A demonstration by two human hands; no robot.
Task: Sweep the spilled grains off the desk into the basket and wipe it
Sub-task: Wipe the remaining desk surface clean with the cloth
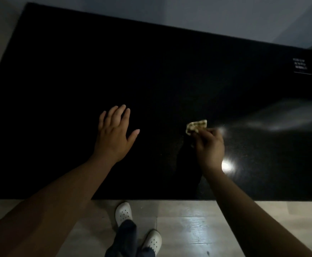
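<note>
The black desk [151, 71] fills most of the head view, dark and glossy. My left hand [114, 134] lies flat on it near the middle, fingers spread, holding nothing. To the right, my right hand [210, 145] pinches a small crumpled yellowish patterned cloth [196, 126] against the desk surface. Fine pale specks show on the desk around and to the right of the cloth; I cannot tell whether they are grains or glare. No basket is in view.
A white printed label [300, 66] sits at the desk's far right. A bright light reflection [227, 166] glares beside my right wrist. Below the desk's near edge are a pale tiled floor [188, 229] and my feet in white clogs [123, 213].
</note>
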